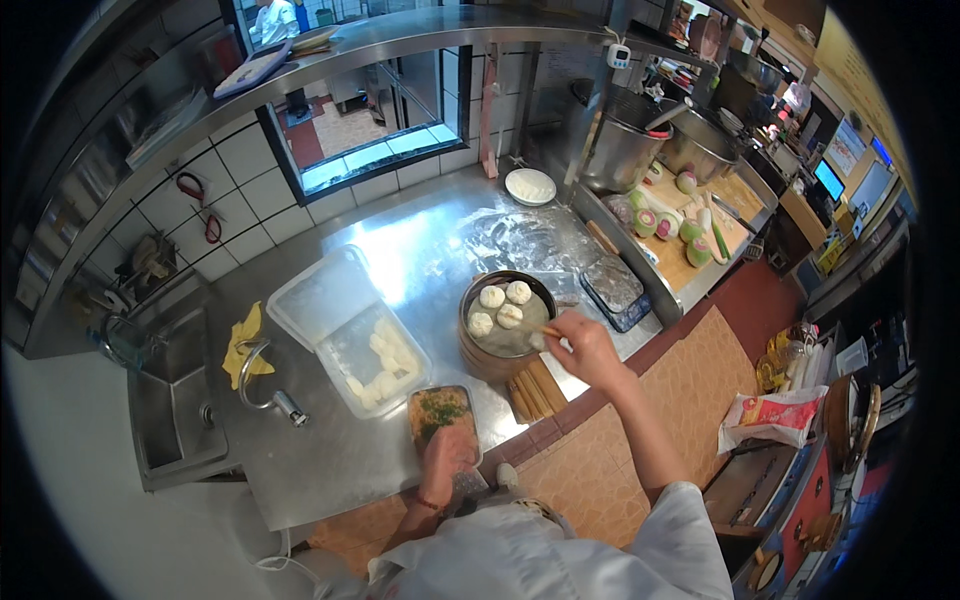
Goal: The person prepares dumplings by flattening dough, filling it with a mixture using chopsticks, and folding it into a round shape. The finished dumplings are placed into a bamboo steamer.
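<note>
My right hand (585,346) is closed on a thin wooden stick (541,328), whose far end reaches over a round bamboo steamer (495,364). Several pleated white buns (492,297) sit inside the steamer, and the stick's tip is near one of them. My left hand (450,450) rests at the near end of a rectangular container (412,420) of orange-brown filling topped with chopped greens (442,411); whether its fingers hold anything is hidden. Left of the steamer, a clear plastic box (339,382) holds several pale dough pieces (386,360), with its lid (322,289) tilted back beside it.
Wooden rolling pins (536,391) lie beside the steamer. Flour (502,236) dusts the steel counter near a white bowl (531,187). A scale (616,291) stands at right, past it a board with radishes (698,253). A faucet (259,375) and sink (172,405) are at left.
</note>
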Demonstrator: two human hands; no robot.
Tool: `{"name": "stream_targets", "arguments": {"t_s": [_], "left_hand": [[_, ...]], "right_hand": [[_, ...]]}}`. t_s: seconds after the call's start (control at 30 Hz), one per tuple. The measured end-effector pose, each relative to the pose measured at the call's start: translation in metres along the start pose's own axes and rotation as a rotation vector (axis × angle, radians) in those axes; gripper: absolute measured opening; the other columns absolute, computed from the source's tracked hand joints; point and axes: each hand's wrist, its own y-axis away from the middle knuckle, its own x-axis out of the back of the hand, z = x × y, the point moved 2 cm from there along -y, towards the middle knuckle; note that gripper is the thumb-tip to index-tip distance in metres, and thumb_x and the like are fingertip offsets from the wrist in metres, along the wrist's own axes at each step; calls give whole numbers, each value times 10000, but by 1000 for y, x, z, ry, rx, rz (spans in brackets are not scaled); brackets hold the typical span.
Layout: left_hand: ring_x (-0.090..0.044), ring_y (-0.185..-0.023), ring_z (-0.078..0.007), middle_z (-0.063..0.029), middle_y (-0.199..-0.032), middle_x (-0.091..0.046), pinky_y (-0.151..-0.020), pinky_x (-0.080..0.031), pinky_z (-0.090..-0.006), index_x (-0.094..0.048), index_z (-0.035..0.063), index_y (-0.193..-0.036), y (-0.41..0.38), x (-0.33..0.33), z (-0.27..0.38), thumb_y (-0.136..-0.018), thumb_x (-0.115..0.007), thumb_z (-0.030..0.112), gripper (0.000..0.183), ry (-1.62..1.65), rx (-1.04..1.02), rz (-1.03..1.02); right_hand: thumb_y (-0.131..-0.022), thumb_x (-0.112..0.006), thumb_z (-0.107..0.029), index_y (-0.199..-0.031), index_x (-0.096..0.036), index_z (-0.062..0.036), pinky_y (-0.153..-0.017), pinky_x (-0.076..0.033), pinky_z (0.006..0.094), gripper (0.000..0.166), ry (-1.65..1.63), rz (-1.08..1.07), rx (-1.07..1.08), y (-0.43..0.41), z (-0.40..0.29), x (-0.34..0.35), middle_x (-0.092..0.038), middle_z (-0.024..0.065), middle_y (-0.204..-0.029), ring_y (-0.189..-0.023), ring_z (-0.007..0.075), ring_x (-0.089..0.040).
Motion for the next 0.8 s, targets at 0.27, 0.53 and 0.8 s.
{"name": "stream_targets", "arguments": {"t_s": [0.27,0.53,0.8], "left_hand": [[-585,-743,-137,-88,-958,-635,-640,-493,-290,-551,59,-1123,12,12,-3,-1020,-434,338,319,48,-31,62],[-584,-752,-133,-86,-965,-641,-648,-494,-281,-559,57,-1116,6,18,-6,-1025,-439,328,310,64,-9,92],[-585,-740,-109,-62,-961,-653,-642,-494,-254,-582,75,-1105,7,23,-11,-1014,-462,317,286,86,36,79]], "right_hand": [[-790,-665,-64,-847,-617,-12,-632,-482,422,91,60,-20,-72,-36,52,-20,-615,175,-805,-743,366,-612],[-782,-676,-70,-870,-646,-1,-664,-491,419,115,3,-35,-266,-33,76,-38,-634,188,-833,-762,369,-619],[-820,-645,-85,-904,-679,-3,-662,-480,432,122,83,45,-118,-26,78,-39,-622,190,-844,-763,380,-610]]}}
